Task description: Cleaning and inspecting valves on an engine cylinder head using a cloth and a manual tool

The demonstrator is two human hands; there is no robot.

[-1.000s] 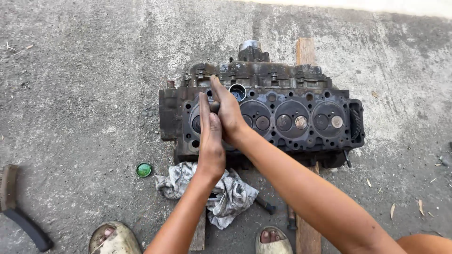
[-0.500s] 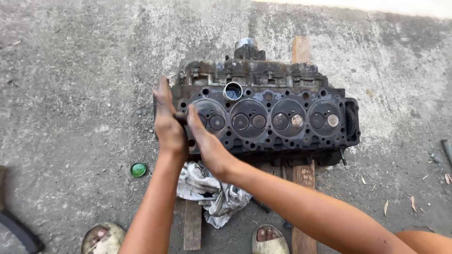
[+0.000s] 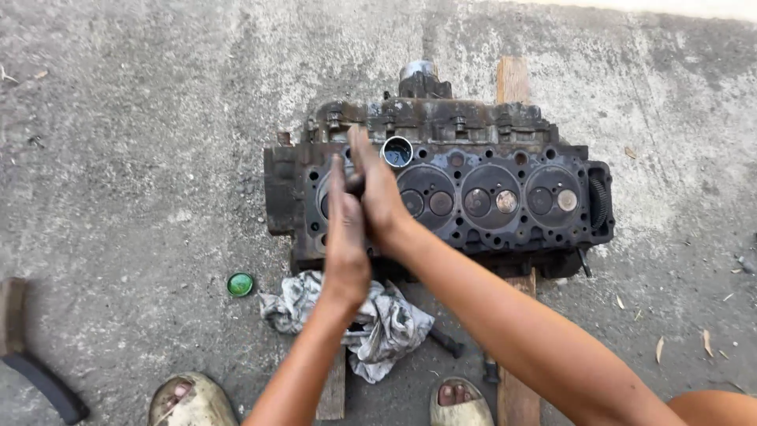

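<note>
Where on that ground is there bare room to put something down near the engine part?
Bare concrete lies left of the cylinder head, above the green cap, and to its right past the planks. It is crowded in front, where the rag, a dark tool, both feet and the left hand and right hand meet.

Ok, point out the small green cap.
In the head view the green cap lies on the concrete, lower left of the engine head, just left of the crumpled rag.
</note>
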